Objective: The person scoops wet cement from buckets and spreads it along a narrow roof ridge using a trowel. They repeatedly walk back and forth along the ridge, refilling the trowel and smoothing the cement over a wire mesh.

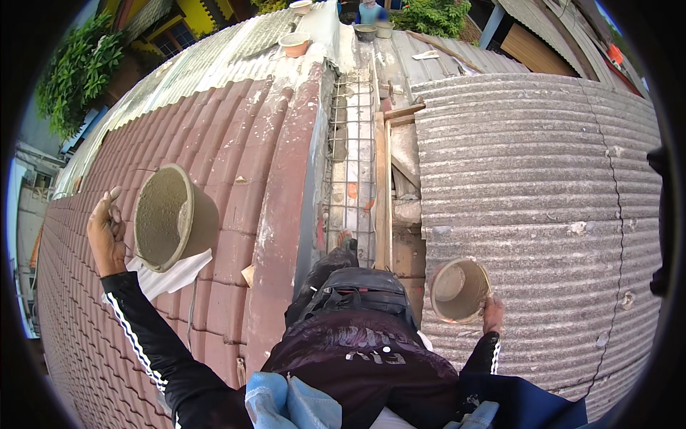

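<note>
My left hand (106,229), at the far left, has loosely bent fingers beside a large cement-coated bucket (200,222), with a visible gap between them. The bucket is tilted, its opening facing left, above a pale sheet (164,280) on the red tiled roof (264,150). On the right, my right hand (493,314) grips the rim of a smaller grey-smeared bucket (457,289) over corrugated grey roofing (536,179). My foot (346,243) is in the narrow channel between the roofs, on or beside a steel rebar grid (349,157).
Wooden boards (381,189) edge an opening beside the grid. Farther ahead are an orange tub (294,45), dark and pale buckets (365,33) and a person in blue (370,13). A long crack runs down the right roofing. Trees and houses lie beyond the roof edges.
</note>
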`<action>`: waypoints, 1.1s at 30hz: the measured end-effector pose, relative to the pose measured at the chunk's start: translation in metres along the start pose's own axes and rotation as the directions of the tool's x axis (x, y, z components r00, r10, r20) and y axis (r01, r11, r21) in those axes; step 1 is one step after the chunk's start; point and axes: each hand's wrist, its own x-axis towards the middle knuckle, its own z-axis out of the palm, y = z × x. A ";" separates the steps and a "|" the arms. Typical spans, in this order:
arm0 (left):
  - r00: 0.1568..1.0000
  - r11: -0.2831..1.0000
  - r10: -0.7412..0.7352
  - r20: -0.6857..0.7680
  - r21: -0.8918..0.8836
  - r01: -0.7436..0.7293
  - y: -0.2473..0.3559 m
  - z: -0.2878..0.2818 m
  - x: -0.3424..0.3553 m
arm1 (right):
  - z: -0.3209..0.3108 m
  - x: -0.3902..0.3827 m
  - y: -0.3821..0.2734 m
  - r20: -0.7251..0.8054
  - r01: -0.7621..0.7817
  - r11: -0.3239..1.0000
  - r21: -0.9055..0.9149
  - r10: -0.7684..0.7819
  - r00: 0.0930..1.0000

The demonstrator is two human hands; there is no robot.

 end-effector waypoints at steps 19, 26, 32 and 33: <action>0.945 0.991 -0.031 0.326 -0.113 0.071 -0.033 0.335 0.319 | 0.197 0.201 -0.230 -0.021 -0.152 0.973 -0.172 0.150 0.988; 0.949 0.997 -0.012 0.314 -0.072 0.036 -0.053 0.407 0.367 | 0.246 0.258 -0.296 -0.012 -0.175 0.975 -0.135 0.175 0.984; 0.951 0.996 -0.086 0.298 -0.005 0.091 -0.114 0.477 0.405 | 0.315 0.349 -0.346 0.133 -0.170 0.975 -0.140 0.189 0.973; 0.955 0.996 -0.079 0.285 0.061 0.065 -0.125 0.493 0.411 | 0.326 0.366 -0.356 0.154 -0.178 0.973 -0.147 0.200 0.967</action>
